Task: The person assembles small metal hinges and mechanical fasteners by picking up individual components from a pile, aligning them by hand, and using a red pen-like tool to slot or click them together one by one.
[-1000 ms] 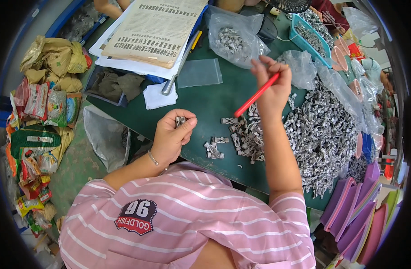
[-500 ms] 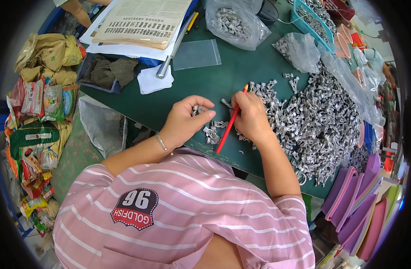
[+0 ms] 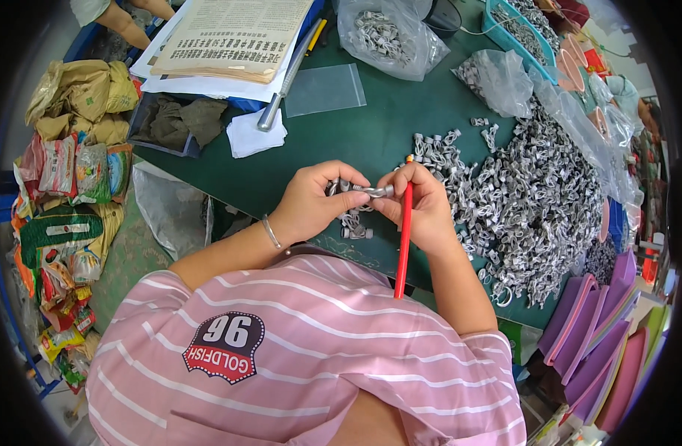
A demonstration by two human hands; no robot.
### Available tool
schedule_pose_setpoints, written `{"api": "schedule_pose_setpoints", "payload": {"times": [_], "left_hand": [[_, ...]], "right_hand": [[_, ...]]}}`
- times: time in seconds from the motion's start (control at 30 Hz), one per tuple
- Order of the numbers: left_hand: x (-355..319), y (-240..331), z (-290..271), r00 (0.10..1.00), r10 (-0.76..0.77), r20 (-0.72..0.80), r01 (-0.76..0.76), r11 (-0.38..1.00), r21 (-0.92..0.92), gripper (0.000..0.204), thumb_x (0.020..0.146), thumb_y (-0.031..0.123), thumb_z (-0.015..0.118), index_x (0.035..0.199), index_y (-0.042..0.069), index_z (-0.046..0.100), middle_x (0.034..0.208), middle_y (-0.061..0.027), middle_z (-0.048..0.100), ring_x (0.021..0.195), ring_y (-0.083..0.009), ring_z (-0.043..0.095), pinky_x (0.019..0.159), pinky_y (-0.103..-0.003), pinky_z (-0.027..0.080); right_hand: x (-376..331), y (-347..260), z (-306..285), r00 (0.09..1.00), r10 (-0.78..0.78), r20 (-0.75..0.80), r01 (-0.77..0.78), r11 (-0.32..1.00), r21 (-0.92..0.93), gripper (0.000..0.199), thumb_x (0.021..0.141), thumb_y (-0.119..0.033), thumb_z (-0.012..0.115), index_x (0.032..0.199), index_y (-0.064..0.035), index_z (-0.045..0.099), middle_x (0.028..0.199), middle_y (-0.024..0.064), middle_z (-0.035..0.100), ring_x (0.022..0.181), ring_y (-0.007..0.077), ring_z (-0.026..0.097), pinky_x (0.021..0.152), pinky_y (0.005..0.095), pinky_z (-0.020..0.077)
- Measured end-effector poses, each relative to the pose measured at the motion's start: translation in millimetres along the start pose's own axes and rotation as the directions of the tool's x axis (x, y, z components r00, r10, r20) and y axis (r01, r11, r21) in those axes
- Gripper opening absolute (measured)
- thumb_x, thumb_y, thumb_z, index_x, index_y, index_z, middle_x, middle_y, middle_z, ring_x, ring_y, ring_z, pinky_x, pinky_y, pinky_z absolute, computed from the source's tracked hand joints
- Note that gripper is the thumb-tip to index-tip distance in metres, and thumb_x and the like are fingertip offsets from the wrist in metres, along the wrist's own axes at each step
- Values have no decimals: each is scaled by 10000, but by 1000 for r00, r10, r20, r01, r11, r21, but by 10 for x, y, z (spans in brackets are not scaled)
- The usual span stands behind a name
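Note:
My left hand (image 3: 309,201) is closed in a pinch around a small twisted grey metal part (image 3: 373,192), with another one or two tucked against its fingers. My right hand (image 3: 424,212) grips the part's other end between thumb and fingertips. It also holds a slim red stick (image 3: 405,249), like a pencil or pen with a yellowish tip, pointing down toward my shirt. Just below my hands, a few like parts (image 3: 356,227) lie on the green tabletop (image 3: 311,149). To the right spreads a large heap of the same grey parts (image 3: 534,208).
Behind are a clear bag of parts (image 3: 385,41), a second bag (image 3: 497,82) and a turquoise basket (image 3: 508,33). Papers (image 3: 222,44), a metal rod (image 3: 278,100) and a flat clear pouch (image 3: 326,89) lie back left. Purple folder-like sheets (image 3: 586,327) stand right.
My right hand has lifted from the table and come up to meet my left, bringing a metal part between them. The red stick has swung steeper, its lower end nearer my body.

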State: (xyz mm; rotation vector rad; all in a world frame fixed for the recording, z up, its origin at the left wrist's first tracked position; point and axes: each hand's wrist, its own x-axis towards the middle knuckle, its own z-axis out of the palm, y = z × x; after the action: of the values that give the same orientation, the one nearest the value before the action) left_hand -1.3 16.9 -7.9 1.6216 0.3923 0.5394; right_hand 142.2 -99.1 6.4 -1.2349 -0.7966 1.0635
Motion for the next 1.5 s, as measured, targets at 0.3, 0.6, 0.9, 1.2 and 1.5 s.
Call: {"api": "schedule_pose_setpoints", "payload": {"times": [0.3, 0.6, 0.9, 1.2, 1.5], "left_hand": [[-9, 140, -19, 888, -432, 157, 447, 736, -508, 213, 783, 23, 624, 980, -18, 556, 709, -30, 551, 490, -31, 410, 405, -170, 299], [-37, 167, -8, 997, -14, 79, 33, 968, -248, 218, 752, 5, 655, 952, -9, 570, 752, -21, 555, 582, -27, 463, 476, -155, 357], [-85, 169, 51, 927, -329, 181, 370, 721, -586, 173, 845, 88, 566, 976, -24, 573, 788, -91, 611, 536, -57, 487, 435, -177, 365], [-313, 165, -319, 846, -510, 155, 357, 327, -875, 264, 875, 232, 469, 1063, 51, 507, 873, -56, 542, 684, -139, 532, 472, -238, 410], [-1471, -703, -1904, 349, -583, -734, 134, 806, -576, 191, 828, 186, 564, 962, 57, 521, 833, -54, 570, 690, -166, 546, 571, -258, 440]], "right_hand": [[-18, -44, 20, 989, 121, -86, -97, 966, 241, 176, 810, 37, 558, 802, -59, 411, 841, 129, 569, 656, 159, 611, 491, 202, 473], [-98, 170, 32, 979, -192, -69, 203, 956, 212, 291, 715, 137, 603, 759, -64, 397, 915, 132, 549, 838, 184, 564, 740, 289, 492], [-143, -44, 163, 856, -503, -123, 497, 864, -78, 348, 685, 97, 659, 804, -65, 375, 909, 139, 560, 720, 125, 529, 650, 232, 456], [-121, -109, 135, 893, -446, 64, 412, 751, -517, 202, 734, 75, 568, 717, -47, 409, 831, 124, 634, 600, 139, 543, 562, 251, 445], [-97, 140, -51, 868, -377, 323, 443, 293, -848, 228, 588, 46, 617, 731, -82, 493, 672, 60, 528, 636, 274, 505, 662, 372, 353]]}}
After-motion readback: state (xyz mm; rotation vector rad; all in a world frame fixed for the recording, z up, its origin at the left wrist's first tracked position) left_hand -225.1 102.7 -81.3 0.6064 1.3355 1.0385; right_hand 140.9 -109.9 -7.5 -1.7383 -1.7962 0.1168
